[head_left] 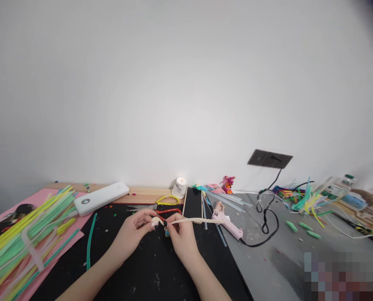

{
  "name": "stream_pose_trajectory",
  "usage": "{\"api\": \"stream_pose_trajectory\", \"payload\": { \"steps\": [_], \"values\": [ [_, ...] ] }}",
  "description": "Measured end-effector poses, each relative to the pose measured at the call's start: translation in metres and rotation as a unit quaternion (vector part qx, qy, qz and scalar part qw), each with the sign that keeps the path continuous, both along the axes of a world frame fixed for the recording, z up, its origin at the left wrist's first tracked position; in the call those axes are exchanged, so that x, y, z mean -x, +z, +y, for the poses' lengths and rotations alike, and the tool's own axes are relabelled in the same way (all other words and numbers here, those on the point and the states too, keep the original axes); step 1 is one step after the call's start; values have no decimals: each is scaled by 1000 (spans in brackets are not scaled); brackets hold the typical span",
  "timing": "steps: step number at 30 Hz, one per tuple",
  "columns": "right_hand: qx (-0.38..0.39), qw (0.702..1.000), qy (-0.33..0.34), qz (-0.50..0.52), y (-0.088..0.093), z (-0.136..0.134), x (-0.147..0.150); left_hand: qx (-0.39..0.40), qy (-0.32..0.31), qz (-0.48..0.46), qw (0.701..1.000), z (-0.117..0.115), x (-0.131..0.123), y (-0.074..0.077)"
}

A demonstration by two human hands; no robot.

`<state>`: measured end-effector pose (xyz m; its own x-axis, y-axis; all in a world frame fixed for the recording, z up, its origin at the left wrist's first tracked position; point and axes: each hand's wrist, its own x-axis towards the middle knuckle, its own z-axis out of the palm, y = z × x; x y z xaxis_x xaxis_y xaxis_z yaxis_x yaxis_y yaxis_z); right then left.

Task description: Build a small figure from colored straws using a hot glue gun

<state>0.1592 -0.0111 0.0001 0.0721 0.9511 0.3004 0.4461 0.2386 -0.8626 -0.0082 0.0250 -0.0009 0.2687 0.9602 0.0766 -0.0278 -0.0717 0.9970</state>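
My left hand (135, 229) pinches the coiled or bent end of a cream pipe cleaner (199, 220). Close beside it, my right hand (182, 237) grips the same pipe cleaner between thumb and fingertips. The straight length runs off to the right, passing over the phone and reaching toward the glue gun. Both hands are above the black mat (148, 271). Just behind the fingers lie scissors with red handles (168, 211) and a yellow-handled pair (168, 200). The exact shape of the pinched end is partly hidden by my fingers.
Green, yellow and pink pipe cleaners (32, 238) pile up at left by a white power bank (102, 198). A teal one (91, 241) lies on the mat. A phone (193, 204), a paper cup (180, 187) and a corded pink glue gun (227, 223) are ahead and right.
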Motion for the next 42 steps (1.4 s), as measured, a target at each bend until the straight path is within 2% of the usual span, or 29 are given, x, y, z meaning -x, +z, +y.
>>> {"api": "stream_pose_trajectory", "payload": {
  "steps": [13,25,34,42],
  "values": [
    [4,1000,1,11,-4,1,2,21,-8,-25,999,-1,-1,1],
    [1,1000,8,25,-3,-1,5,21,11,-11,1000,-5,-3,6],
    [2,1000,9,29,-3,-1,5,20,3,-15,1000,-3,-1,-1],
    [1,1000,6,28,-7,-1,5,27,2,-15,1000,-3,-2,1]
  ]
}}
